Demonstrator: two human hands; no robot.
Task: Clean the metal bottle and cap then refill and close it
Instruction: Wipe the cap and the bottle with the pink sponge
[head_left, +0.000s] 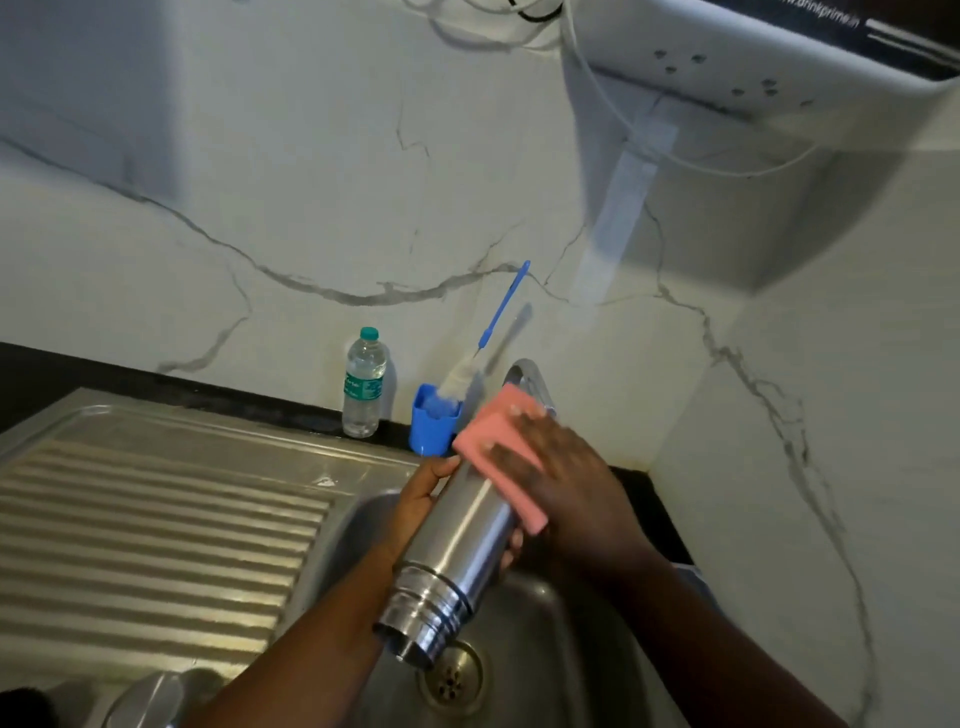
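Note:
The metal bottle (457, 551) lies tilted over the sink basin (524, 670), its open threaded mouth pointing down towards me. My left hand (423, 506) grips the body from underneath. My right hand (561, 483) presses a pink sponge (498, 452) against the bottle's upper end. A rounded metal object (150, 696) that may be the cap lies at the bottom left on the draining board; I cannot tell for sure.
The ribbed steel draining board (156, 530) fills the left. A small plastic water bottle (363, 384) and a blue holder (434, 421) with a blue-handled bottle brush (498, 322) stand by the wall. The tap (530, 379) rises behind my right hand. A white appliance (753, 57) hangs above right.

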